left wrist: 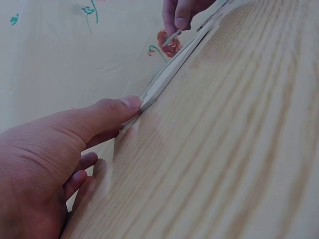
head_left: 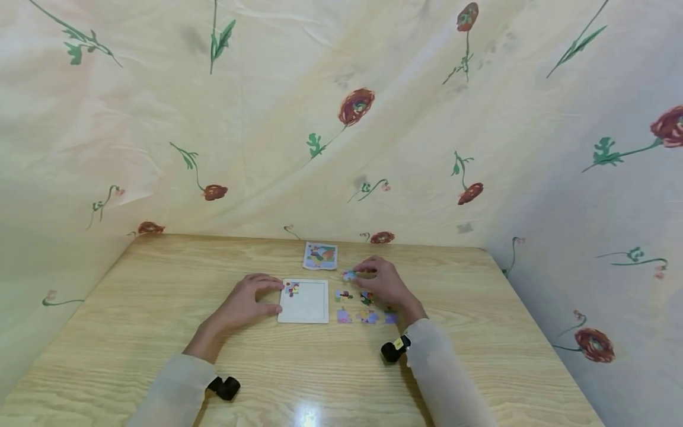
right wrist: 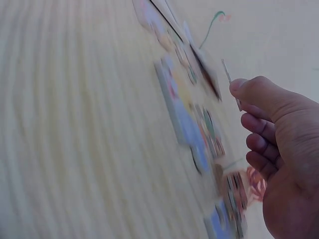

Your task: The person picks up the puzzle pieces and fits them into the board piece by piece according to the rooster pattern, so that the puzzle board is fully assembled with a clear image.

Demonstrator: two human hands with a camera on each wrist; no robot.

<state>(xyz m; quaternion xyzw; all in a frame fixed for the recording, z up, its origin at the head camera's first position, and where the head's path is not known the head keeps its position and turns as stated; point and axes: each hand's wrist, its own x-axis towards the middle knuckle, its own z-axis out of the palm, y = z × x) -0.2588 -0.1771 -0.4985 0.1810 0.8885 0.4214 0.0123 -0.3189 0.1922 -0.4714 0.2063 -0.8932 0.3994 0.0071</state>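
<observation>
A white square puzzle tray (head_left: 304,302) lies flat on the table, with a joined patch of colourful puzzle pieces (head_left: 291,289) in its upper left corner. My left hand (head_left: 251,301) is at the tray's left side, thumb near the lower corner and fingertips higher up. In the left wrist view the thumb (left wrist: 112,117) touches the tray's edge. My right hand (head_left: 381,281) pinches a light blue puzzle piece (head_left: 349,275) between thumb and fingers, to the right of the tray. The right wrist view shows that piece (right wrist: 232,82) edge-on, off the table.
Several loose puzzle pieces (head_left: 367,316) lie in rows right of the tray, some partly under the right hand and wrist. A printed picture card (head_left: 320,256) lies behind the tray. Flowered cloth (head_left: 267,118) hangs along the back and sides of the wooden table (head_left: 299,367).
</observation>
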